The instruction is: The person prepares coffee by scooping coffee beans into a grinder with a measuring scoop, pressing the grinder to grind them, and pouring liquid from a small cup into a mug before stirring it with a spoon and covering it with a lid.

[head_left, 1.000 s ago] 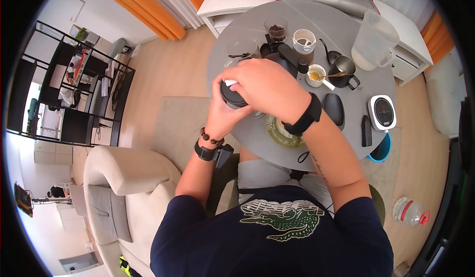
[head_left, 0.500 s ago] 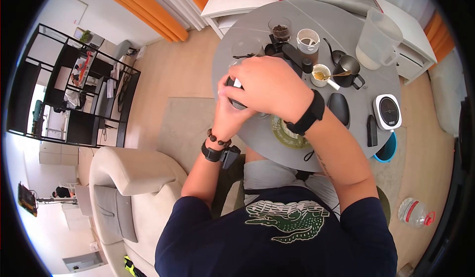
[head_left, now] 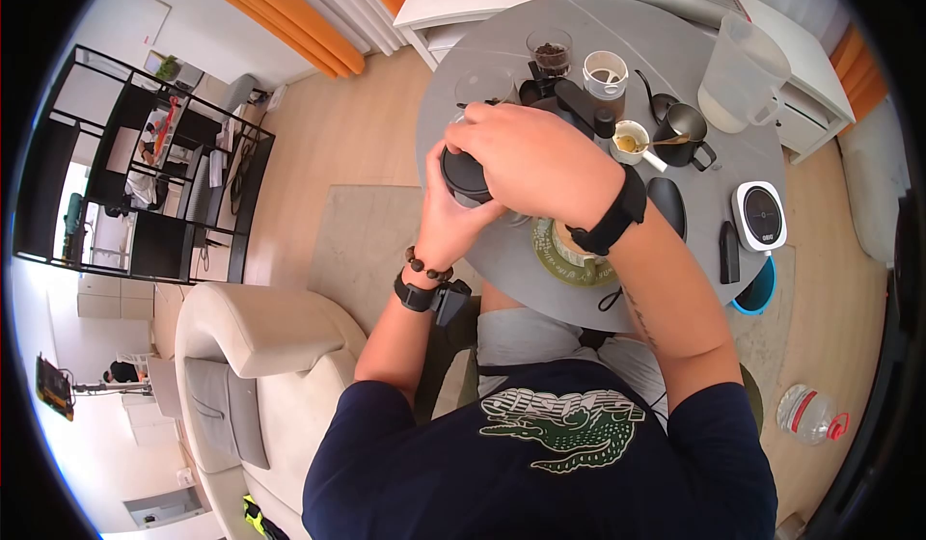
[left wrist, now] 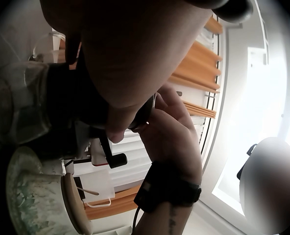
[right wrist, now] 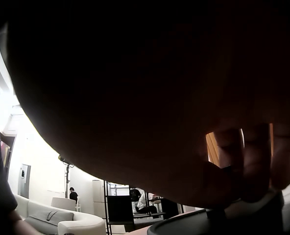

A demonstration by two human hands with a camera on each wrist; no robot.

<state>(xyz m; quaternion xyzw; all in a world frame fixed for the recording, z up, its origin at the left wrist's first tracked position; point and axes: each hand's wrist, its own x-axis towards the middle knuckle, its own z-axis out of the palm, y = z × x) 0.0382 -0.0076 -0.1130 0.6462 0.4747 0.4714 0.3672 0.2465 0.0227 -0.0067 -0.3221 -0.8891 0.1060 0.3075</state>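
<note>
Both hands meet on a black-topped round container (head_left: 465, 175) over the table's near left side. My left hand (head_left: 449, 222) wraps its side, thumb and fingers curled around the body. From above, my right hand (head_left: 550, 154) grips the black top with bent fingers; in the right wrist view its fingertips (right wrist: 255, 188) lie at the dark round rim (right wrist: 184, 226). Clear glass (left wrist: 20, 105) shows below the black part in the left wrist view. Close by stands a green patterned canister (left wrist: 37, 200) with a wooden lid, partly behind my right wrist in the head view.
On the grey round table (head_left: 694, 241) stand a glass of dark beans (head_left: 552, 56), a lidded cup (head_left: 605, 77), a small white pot (head_left: 634, 143), a black metal pitcher (head_left: 680, 135) and a large clear jug (head_left: 741, 77). A white scale (head_left: 761, 216) sits at the right edge.
My right hand has shifted on the black top, and the white piece seen at its thumb no longer shows. The container tilted, then came back more level. My left hand keeps its grip.
</note>
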